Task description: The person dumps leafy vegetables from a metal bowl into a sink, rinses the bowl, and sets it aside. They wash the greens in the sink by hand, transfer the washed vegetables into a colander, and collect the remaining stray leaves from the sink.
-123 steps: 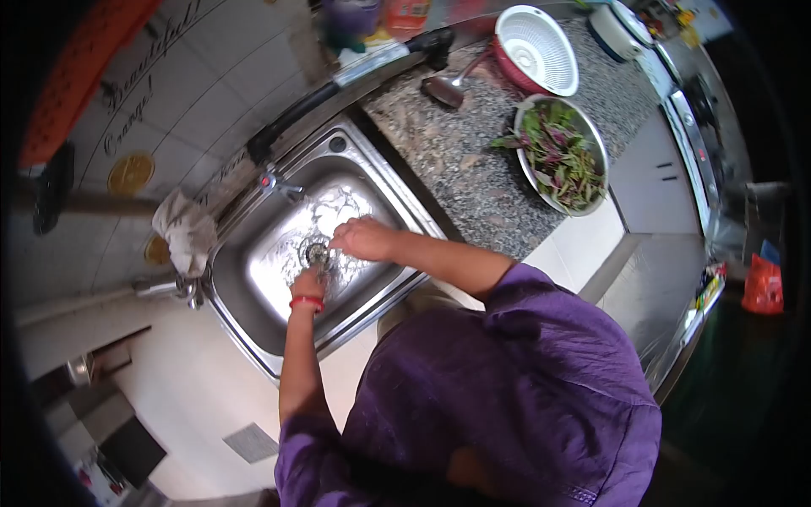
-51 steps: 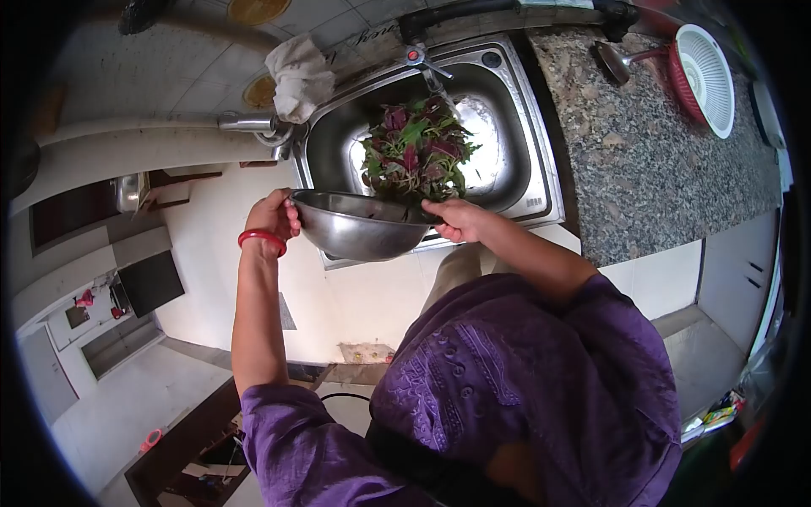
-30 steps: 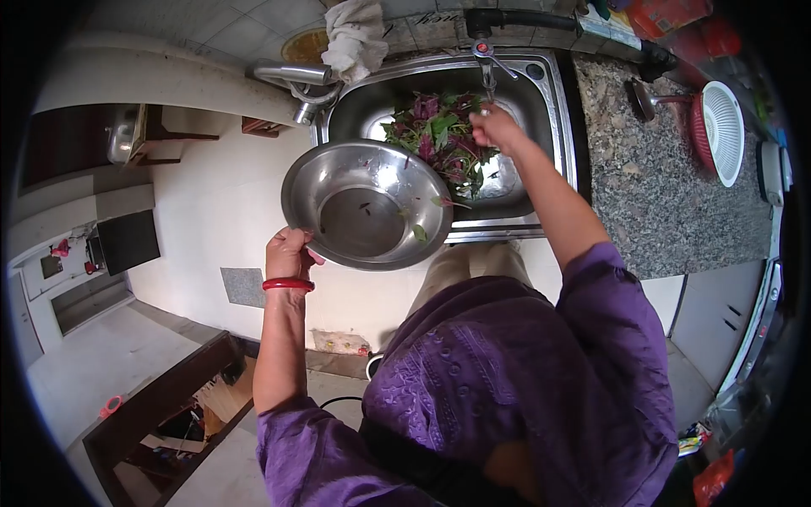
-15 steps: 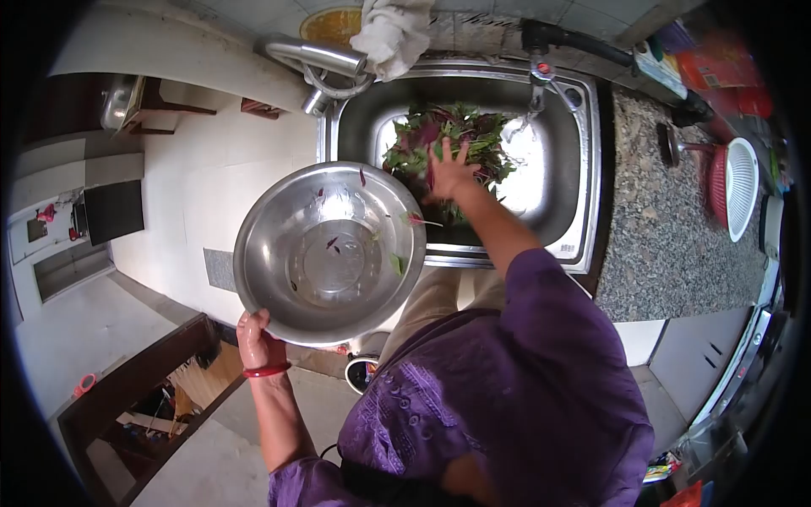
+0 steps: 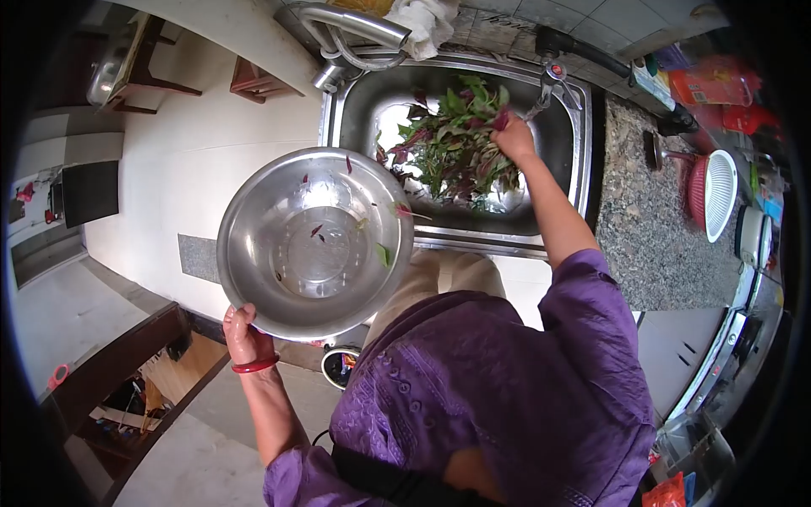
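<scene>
A wide stainless steel basin [image 5: 291,190] hangs over the near left edge of the sink, a few loose leaves stuck to its inner wall and bottom. My left hand [image 5: 247,334] grips its lower left rim, with the thumb over the edge. In the sink [image 5: 553,198] lies a heap of red and green leafy greens [image 5: 456,144]. My right hand [image 5: 514,139] is closed on leaves at the heap's right side; its fingertips are partly hidden among them.
A steel swivel faucet [image 5: 359,25] and a white cloth [image 5: 422,25] are at the sink's back left. A tap [image 5: 553,72] runs at back right. On the granite counter [image 5: 650,245] stand a red colander [image 5: 699,190] and a white one [image 5: 720,196].
My right hand has moved right from the middle of the greens, and its spread fingers have closed on leaves. The heap has shifted and looks more spread out. My left hand still holds the basin.
</scene>
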Demonstrator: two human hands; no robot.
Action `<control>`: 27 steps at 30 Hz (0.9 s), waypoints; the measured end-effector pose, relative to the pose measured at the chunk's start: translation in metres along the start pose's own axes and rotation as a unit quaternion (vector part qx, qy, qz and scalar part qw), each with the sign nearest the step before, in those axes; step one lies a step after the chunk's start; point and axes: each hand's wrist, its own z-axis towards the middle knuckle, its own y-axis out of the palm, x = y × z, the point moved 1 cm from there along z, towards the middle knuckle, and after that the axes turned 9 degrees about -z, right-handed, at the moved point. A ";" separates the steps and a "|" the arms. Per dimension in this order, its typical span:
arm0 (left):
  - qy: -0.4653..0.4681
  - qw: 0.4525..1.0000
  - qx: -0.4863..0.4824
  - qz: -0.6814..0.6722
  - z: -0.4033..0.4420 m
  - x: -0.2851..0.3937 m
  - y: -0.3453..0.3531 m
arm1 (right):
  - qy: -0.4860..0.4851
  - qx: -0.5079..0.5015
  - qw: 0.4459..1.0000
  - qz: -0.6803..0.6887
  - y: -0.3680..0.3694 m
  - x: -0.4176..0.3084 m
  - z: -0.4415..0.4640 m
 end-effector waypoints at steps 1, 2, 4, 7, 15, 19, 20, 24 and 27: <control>-0.008 1.000 -0.006 -0.007 0.001 -0.001 -0.005 | 0.010 0.030 0.999 -0.040 -0.008 0.006 0.004; -0.010 1.000 -0.007 -0.011 0.001 -0.003 -0.004 | 0.043 0.009 0.998 -0.046 -0.007 0.021 0.017; -0.012 1.000 -0.007 -0.015 0.001 -0.002 0.000 | 0.104 -0.030 0.994 -0.023 0.003 0.045 0.039; -0.024 0.999 -0.022 -0.011 0.003 0.000 0.011 | 0.001 0.039 0.998 -0.048 0.009 0.033 0.033; -0.097 0.994 -0.037 -0.012 0.032 -0.048 0.059 | -0.065 -0.102 0.987 -0.103 -0.038 -0.018 -0.043; -0.147 0.987 -0.062 -0.012 0.050 -0.090 0.106 | 0.092 -0.104 0.946 0.293 -0.039 0.018 -0.077; -0.163 0.984 -0.068 -0.022 0.054 -0.102 0.116 | 0.172 -0.126 0.870 0.444 -0.044 0.018 -0.095; -0.189 0.979 -0.069 -0.012 0.056 -0.142 0.160 | 0.130 -0.158 0.858 0.471 -0.066 0.010 -0.139; -0.176 0.980 -0.086 -0.016 0.052 -0.162 0.184 | 0.139 -0.052 0.910 0.387 -0.070 0.013 -0.131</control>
